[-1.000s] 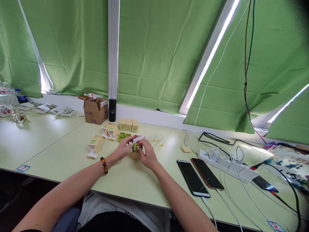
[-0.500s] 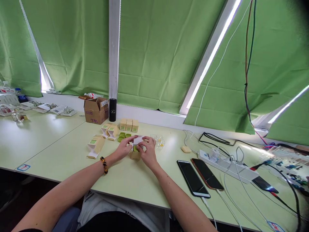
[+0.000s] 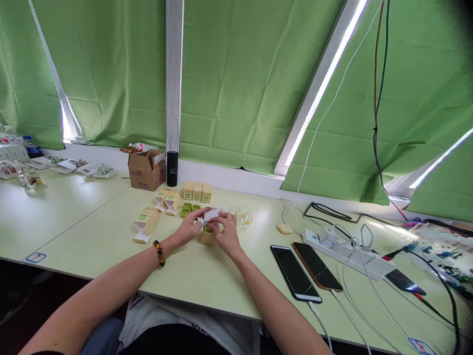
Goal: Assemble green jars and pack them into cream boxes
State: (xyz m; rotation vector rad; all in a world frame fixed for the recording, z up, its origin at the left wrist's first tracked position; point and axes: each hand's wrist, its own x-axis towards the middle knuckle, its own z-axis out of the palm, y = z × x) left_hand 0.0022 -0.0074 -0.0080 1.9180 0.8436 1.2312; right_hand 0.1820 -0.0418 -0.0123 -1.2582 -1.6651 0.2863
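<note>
Black top (image 3: 177, 340), amber-and-black beaded bracelet (image 3: 159, 254)

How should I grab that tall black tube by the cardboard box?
Best hold the black tube around its middle, probably from the front right: it stands upright, slim and round, with the cardboard box close on its left.

Tbl (image 3: 103, 227) w/ sm. boxes (image 3: 197, 192), phones (image 3: 295, 272).

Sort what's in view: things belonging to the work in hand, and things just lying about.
Likely part of the work:
small open box, held between left hand and right hand
green piece inside it
green pieces behind the left hand
three boxes on their sides
three boxes in a row
clear cups

Apparently just lying about:
two phones
power strip
black cylinder
large cardboard box
</note>
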